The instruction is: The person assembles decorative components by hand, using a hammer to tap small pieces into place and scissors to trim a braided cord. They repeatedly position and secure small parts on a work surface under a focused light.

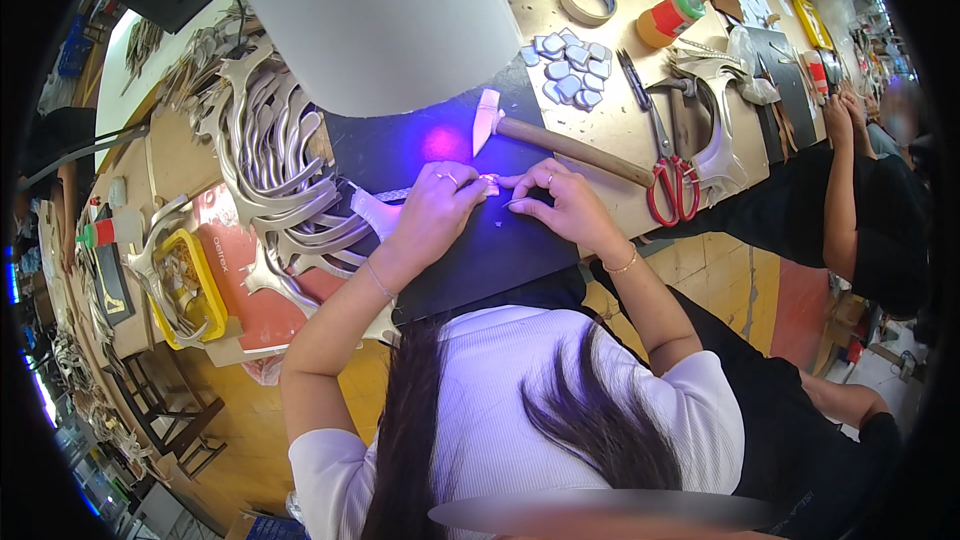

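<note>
My left hand (432,205) is closed over the dark work mat (480,260), pinching a small pale piece (491,183) between thumb and fingertips. A silvery strip-like part (377,212) shows to the left of that hand; whether it joins the small piece is hidden. From the right, my right hand (562,202) reaches in with bent fingers. Its index fingertip is at the small piece, and its thumb stands apart below. Just beyond the hands lies a hammer (580,148) with a wooden handle, its head bathed in purple light.
A white lamp shade (370,30) overhangs the bench. Silver curved parts (285,180) are heaped at left, near a yellow tray (215,285). Rounded tabs (572,68), a tape roll (588,2), a bottle (668,20) and red-handled scissors (672,185) lie right. A co-worker (850,170) sits far right.
</note>
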Available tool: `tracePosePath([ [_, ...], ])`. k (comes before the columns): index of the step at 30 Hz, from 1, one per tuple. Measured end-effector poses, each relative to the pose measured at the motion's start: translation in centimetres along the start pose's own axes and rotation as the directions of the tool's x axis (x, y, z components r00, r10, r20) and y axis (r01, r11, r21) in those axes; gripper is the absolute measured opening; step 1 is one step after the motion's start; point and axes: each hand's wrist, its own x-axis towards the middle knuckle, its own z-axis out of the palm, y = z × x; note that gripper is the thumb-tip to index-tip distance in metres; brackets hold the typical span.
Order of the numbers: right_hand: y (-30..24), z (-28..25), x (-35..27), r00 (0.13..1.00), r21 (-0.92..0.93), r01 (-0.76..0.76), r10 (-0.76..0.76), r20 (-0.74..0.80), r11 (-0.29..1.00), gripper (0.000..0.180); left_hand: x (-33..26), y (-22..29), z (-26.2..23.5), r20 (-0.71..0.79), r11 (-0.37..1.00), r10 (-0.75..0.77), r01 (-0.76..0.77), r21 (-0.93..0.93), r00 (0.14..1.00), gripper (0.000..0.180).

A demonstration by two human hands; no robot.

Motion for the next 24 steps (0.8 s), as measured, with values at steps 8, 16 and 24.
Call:
tracePosePath([
  [8, 0.29, -0.05, -0.04, 1.0, -0.008, 0.0, 0.0, 0.022, 1.0, 0.016, 0.43, -0.2, -0.23, 0.043, 0.997, -0.045, 0.048, -0.064, 0.998, 0.016],
  [16, 0.25, 0.02, -0.01, 1.0, -0.05, 0.027, -0.026, 0.012, 0.998, 0.013, 0.49, 0.06, -0.48, 0.07, 0.997, -0.062, 0.065, -0.042, 0.996, 0.015],
  [24, -0.06, 0.19, 0.62, 0.99, -0.023, 0.127, -0.128, -0.065, 0.992, 0.012, 0.67, 0.69, -0.72, 0.059, 0.999, -0.038, 0.038, -0.004, 0.998, 0.013],
])
